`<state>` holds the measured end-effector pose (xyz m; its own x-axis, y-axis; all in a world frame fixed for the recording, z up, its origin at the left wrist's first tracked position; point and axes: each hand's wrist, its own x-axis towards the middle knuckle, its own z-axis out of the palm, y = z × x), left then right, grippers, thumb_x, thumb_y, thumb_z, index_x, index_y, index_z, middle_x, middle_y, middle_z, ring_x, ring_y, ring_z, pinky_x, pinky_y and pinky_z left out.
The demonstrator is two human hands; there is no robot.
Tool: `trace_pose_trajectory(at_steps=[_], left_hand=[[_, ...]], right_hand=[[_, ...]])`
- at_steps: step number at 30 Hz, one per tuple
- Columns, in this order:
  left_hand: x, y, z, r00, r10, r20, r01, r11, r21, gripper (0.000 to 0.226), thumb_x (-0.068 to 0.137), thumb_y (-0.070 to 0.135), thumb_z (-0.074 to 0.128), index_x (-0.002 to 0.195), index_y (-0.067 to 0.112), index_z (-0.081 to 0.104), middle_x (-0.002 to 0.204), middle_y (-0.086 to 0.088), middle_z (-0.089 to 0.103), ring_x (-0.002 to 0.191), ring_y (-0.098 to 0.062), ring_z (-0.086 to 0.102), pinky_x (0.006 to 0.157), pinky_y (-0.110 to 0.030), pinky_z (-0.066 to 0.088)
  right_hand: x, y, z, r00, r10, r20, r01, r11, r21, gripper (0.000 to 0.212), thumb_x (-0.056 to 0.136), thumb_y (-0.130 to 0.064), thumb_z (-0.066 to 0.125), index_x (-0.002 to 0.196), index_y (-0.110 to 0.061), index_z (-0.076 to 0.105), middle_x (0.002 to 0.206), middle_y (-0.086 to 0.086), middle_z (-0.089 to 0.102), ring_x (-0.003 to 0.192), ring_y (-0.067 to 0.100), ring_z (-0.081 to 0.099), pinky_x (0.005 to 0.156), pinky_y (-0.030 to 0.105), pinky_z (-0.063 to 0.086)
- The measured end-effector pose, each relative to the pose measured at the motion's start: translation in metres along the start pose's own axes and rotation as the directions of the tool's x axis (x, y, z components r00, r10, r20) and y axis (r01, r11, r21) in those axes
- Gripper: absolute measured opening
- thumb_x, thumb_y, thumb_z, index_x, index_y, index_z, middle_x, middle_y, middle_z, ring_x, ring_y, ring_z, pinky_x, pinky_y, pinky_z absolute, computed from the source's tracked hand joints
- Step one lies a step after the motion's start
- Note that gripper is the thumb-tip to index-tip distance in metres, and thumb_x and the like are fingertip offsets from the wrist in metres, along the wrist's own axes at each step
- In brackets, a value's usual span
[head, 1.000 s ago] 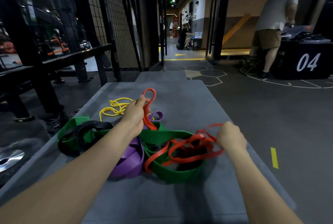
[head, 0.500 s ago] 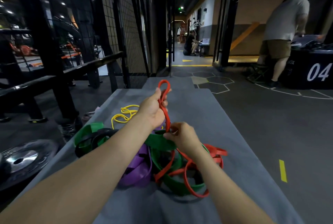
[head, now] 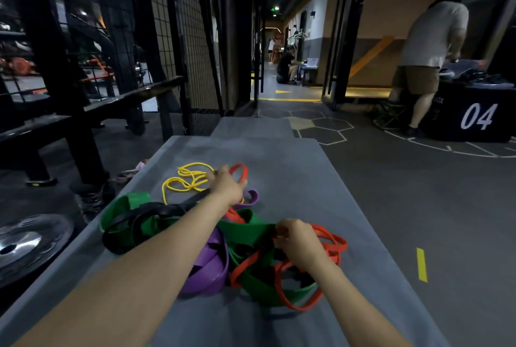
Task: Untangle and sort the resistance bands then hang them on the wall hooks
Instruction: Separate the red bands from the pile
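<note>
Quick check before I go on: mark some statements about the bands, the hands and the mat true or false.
1. The left hand grips a loop of the red band. True.
2. The yellow band is hung on a wall hook. False: it lies on the grey mat.
3. The right hand is at the tangle where red and green band cross. True.
4. The purple band lies apart from the pile. False: it is tangled in it.

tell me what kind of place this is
Most likely a gym: a tangle of coloured rubber resistance bands lies on a grey mat, a round metal weight plate sits left, and a black box marked 04 stands right.
</note>
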<state>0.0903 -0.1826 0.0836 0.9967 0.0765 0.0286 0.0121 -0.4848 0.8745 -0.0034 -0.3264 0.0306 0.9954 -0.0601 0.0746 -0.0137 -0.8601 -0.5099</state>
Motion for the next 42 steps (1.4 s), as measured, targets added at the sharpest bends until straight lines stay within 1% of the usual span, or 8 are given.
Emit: trace_pose_trajectory(at_steps=[2, 6, 9, 14, 18, 29, 38, 42], left_hand=[[-0.004, -0.012, 0.0, 0.985, 0.125, -0.12, -0.057, 0.887, 0.457, 0.061, 0.083, 0.029, 0.066, 0.132, 0.009, 0.036, 0.138, -0.012, 0.029, 0.122, -0.034, 0.042, 0.099, -0.041, 0.039], [-0.028, -0.033, 0.005, 0.929, 0.362, 0.077, -0.366, 0.869, 0.334, 0.046, 0.079, 0.032, 0.068, 0.117, 0.013, 0.049, 0.121, -0.007, 0.043, 0.113, -0.028, 0.052, 0.095, -0.04, 0.043], [-0.041, -0.053, 0.009, 0.871, 0.362, 0.333, -0.492, 0.642, 0.588, 0.059, 0.074, 0.049, 0.068, 0.121, 0.023, 0.044, 0.125, 0.002, 0.042, 0.118, -0.018, 0.047, 0.1, -0.036, 0.036], [-0.031, -0.059, 0.013, 0.798, 0.507, 0.325, -0.539, 0.359, 0.762, 0.064, 0.071, 0.043, 0.071, 0.124, 0.027, 0.038, 0.128, 0.006, 0.043, 0.124, -0.016, 0.041, 0.106, -0.031, 0.024], [-0.022, -0.066, 0.018, 0.793, 0.486, 0.369, -0.545, 0.294, 0.785, 0.072, 0.068, 0.044, 0.072, 0.127, 0.025, 0.033, 0.127, 0.005, 0.046, 0.122, -0.018, 0.043, 0.106, -0.032, 0.025], [0.014, -0.05, 0.014, 0.852, 0.371, 0.369, -0.522, 0.655, 0.546, 0.06, 0.062, 0.043, 0.078, 0.098, 0.024, 0.034, 0.099, -0.003, 0.062, 0.092, -0.031, 0.06, 0.076, -0.041, 0.047], [0.045, -0.029, -0.016, 0.968, 0.187, 0.168, -0.228, 0.937, 0.267, 0.053, 0.075, 0.025, 0.076, 0.099, 0.013, 0.031, 0.081, 0.0, 0.041, 0.081, -0.02, 0.042, 0.056, -0.03, 0.029], [0.048, -0.031, -0.017, 0.994, 0.075, 0.084, -0.093, 0.968, 0.232, 0.054, 0.076, 0.024, 0.076, 0.102, 0.01, 0.031, 0.096, -0.011, 0.048, 0.081, -0.024, 0.05, 0.065, -0.034, 0.039]], right_hand=[[0.006, 0.001, -0.003, 1.0, -0.02, 0.011, 0.02, 0.999, -0.03, 0.022, 0.083, -0.015, 0.059, 0.104, -0.009, 0.063, 0.111, 0.013, 0.066, 0.108, 0.032, 0.058, 0.08, 0.032, 0.044], [0.014, 0.006, -0.005, 0.998, -0.048, 0.032, 0.049, 0.999, -0.018, 0.035, 0.084, -0.014, 0.058, 0.118, -0.016, 0.062, 0.121, 0.008, 0.065, 0.117, 0.028, 0.055, 0.088, 0.029, 0.042], [0.018, 0.01, -0.003, 0.998, -0.04, 0.058, 0.038, 0.999, 0.023, 0.029, 0.085, -0.02, 0.061, 0.113, -0.014, 0.064, 0.116, 0.008, 0.067, 0.112, 0.028, 0.059, 0.083, 0.028, 0.042], [0.023, 0.01, 0.006, 0.997, -0.028, 0.077, 0.03, 0.999, -0.02, 0.029, 0.081, -0.034, 0.067, 0.095, -0.008, 0.066, 0.101, 0.014, 0.068, 0.097, 0.032, 0.062, 0.064, 0.027, 0.034], [0.028, 0.005, 0.021, 0.998, -0.021, 0.054, 0.027, 0.992, -0.125, 0.048, 0.078, -0.047, 0.066, 0.108, -0.01, 0.059, 0.115, 0.014, 0.06, 0.109, 0.032, 0.057, 0.081, 0.036, 0.046], [0.042, -0.014, 0.03, 0.979, 0.094, 0.178, -0.047, 0.967, -0.251, 0.055, 0.079, -0.036, 0.067, 0.123, -0.006, 0.051, 0.128, 0.016, 0.055, 0.122, 0.032, 0.048, 0.099, 0.04, 0.041], [0.026, 0.018, -0.026, 0.924, -0.352, 0.15, 0.304, 0.914, 0.27, 0.022, 0.078, -0.011, 0.069, 0.071, -0.029, 0.058, 0.074, -0.007, 0.057, 0.072, 0.002, 0.052, 0.07, 0.025, 0.041], [0.01, 0.026, -0.045, 0.939, -0.337, 0.065, 0.234, 0.767, 0.598, 0.012, 0.082, 0.001, 0.064, 0.084, -0.011, 0.061, 0.071, -0.001, 0.061, 0.066, 0.0, 0.057, 0.066, 0.023, 0.051]])
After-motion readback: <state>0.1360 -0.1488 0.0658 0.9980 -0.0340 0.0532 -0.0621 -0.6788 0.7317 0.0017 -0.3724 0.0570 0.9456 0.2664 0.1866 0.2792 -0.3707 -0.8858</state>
